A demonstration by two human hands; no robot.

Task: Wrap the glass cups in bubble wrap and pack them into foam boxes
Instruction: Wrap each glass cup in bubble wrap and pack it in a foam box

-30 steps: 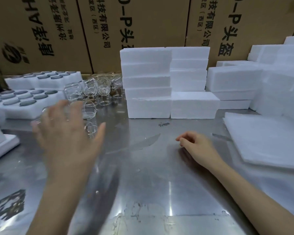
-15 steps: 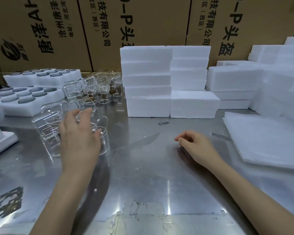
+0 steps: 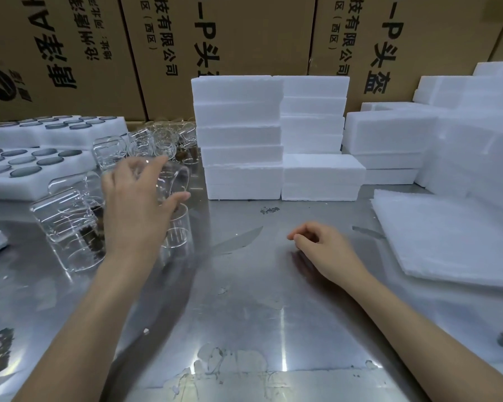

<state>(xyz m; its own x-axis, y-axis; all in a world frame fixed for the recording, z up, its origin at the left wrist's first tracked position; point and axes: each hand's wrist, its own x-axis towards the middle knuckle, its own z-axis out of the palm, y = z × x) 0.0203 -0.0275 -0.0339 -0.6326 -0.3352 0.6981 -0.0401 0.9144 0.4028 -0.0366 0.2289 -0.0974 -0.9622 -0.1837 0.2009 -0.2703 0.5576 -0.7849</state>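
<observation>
Several clear glass cups [image 3: 67, 219] lie and stand in a cluster at the left of the metal table [image 3: 244, 314]. My left hand [image 3: 137, 207] reaches into the cluster. Its fingers and thumb curl round one glass cup [image 3: 173, 181], held just above another cup [image 3: 179, 236] that stands on the table. My right hand [image 3: 323, 248] rests on the table at the centre right with loosely curled fingers and holds nothing. A flat stack of white wrap sheets [image 3: 447, 242] lies to the right of it.
Closed white foam boxes [image 3: 238, 134] are stacked at the centre back, with more [image 3: 389, 140] at the right. Foam trays with round holes [image 3: 35, 169] sit at the far left. Brown cartons [image 3: 244, 33] wall off the back.
My left hand has moved forward and right into the cups and closed round one of them. My right hand has stayed in place on the table.
</observation>
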